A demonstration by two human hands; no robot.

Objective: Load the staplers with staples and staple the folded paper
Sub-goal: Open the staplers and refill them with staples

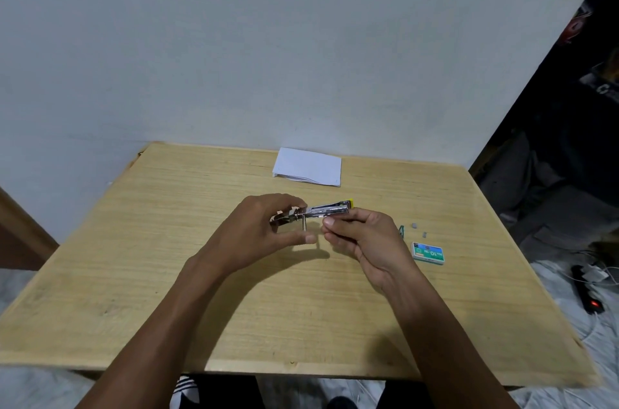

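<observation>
Both hands are up over the middle of the worktop (134,274) with a small metal stapler (326,209) bridged between them. The left hand (268,227) has its fingers curled over the stapler's near-left end, thumb stretched out underneath. The right hand (365,237) pinches the other part of the body between thumb and fingers. The stapler's long axis runs from one hand to the other, and its yellow-capped end pokes out just past the right hand's knuckles, pointing right and a little away from the person. A short metal piece hangs straight down from the body in the gap between the two hands. The stapler is clear of the wood, casting a shadow below.

Just right of the right hand lie a few loose staples (414,226) and a small green scrap, and beyond them, nearer the person, a green staple box (429,252) lies flat. Past the hands, towards the wall (301,40), the folded paper (308,165) lies flat near the far edge of the worktop.

Left of the left hand, bare wood runs out to the edge, and the same on the near side under the forearms. Beyond the right-hand edge a power strip (586,291) sits on the floor.
</observation>
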